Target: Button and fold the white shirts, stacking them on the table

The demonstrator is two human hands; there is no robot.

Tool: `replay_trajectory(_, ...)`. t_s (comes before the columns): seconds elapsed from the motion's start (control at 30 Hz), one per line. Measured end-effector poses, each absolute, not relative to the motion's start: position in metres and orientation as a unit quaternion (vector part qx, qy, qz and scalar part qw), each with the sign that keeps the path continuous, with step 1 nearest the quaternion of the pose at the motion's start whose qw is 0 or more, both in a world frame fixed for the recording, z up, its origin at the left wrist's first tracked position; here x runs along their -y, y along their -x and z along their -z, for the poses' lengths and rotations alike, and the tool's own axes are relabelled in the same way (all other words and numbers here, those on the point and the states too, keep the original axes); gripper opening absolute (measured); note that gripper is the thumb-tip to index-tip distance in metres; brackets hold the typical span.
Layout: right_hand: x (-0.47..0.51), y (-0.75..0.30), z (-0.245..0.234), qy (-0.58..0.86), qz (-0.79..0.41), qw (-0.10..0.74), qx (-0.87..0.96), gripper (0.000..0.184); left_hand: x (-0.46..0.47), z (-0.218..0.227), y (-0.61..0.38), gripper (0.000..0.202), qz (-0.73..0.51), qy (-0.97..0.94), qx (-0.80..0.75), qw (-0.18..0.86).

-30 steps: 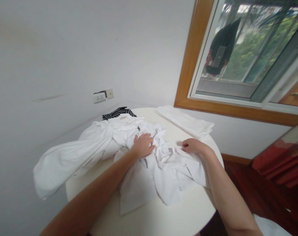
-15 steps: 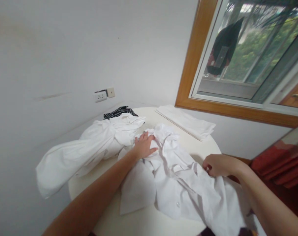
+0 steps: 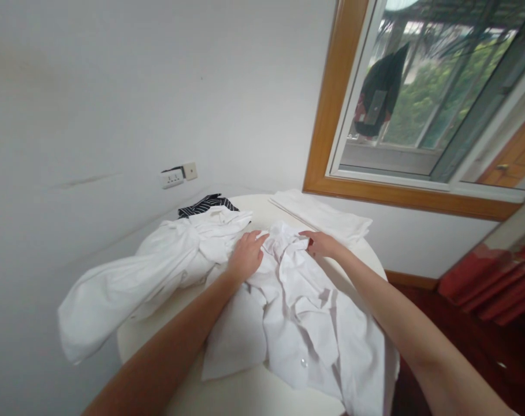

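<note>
Nearest, below both hands: bare rim of a round, off-white table (image 3: 245,396); on it, running from the hands back toward the wearer, a crumpled white cotton garment with a clear round button (image 3: 304,363); its near right part reaches the table's near right edge, button on the wearer's side of the grip.

Left hand (image 3: 246,254) palm-down on the garment's far end; whether the fingertips pinch a fold, cannot tell. Right hand (image 3: 320,242) just across from it, fingers at the cloth's far right edge; clenched on it or merely touching, cannot tell.

Change: half a second ago the right hand was out by the right rim with cloth drawn that way; now it is back level with the left, the cloth beneath its forearm lying nearer the wearer; left hand little moved.

Left of the left hand, a bunched white cloth garment (image 3: 132,277), one rounded end past the table's left rim; beyond the right hand, a flat folded white cloth (image 3: 325,215); beyond the left, a black-and-white striped fabric piece (image 3: 208,203) by the wall.

Open room: tabletop under the left forearm; a narrow strip beside the right forearm; a patch beyond both hands.
</note>
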State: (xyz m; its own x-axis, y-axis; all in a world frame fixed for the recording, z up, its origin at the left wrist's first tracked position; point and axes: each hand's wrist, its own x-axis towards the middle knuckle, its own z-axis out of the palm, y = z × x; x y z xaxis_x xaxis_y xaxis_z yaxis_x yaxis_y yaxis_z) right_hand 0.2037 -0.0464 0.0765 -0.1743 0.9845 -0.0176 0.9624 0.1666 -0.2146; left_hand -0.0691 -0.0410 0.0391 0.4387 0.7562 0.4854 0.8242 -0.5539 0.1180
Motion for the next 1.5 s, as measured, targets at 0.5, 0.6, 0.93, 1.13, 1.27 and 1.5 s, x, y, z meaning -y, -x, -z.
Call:
replay_trajectory(0.5,0.024,-0.197,-0.088,0.622,0.024,0.195,0.758,0.026,-0.008,-0.06,0.085,0.03,0.148,0.894,0.411,0.097)
replay_trajectory(0.6,0.031,-0.206,-0.093,0.63,0.088,0.13,0.76,0.028,-0.003,-0.067,0.092,0.029,0.136,0.902,0.394,0.11)
replay_trajectory(0.93,0.056,-0.231,-0.141,0.631,0.247,0.184,0.712,0.03,0.03,-0.136,0.081,0.027,0.247,0.83,0.439,0.239)
replay_trajectory(1.13,0.05,-0.195,-0.161,0.643,0.282,0.316,0.637,0.034,0.026,-0.163,0.055,0.033,0.357,0.763,0.475,0.255)
replay_trajectory(1.27,0.037,-0.154,-0.132,0.665,0.228,0.255,0.664,0.027,0.006,-0.114,0.037,0.044,0.283,0.77,0.513,0.253)
replay_trajectory(1.5,0.025,-0.156,-0.096,0.616,0.025,0.096,0.781,0.051,0.013,-0.048,0.042,0.048,0.22,0.815,0.522,0.124)
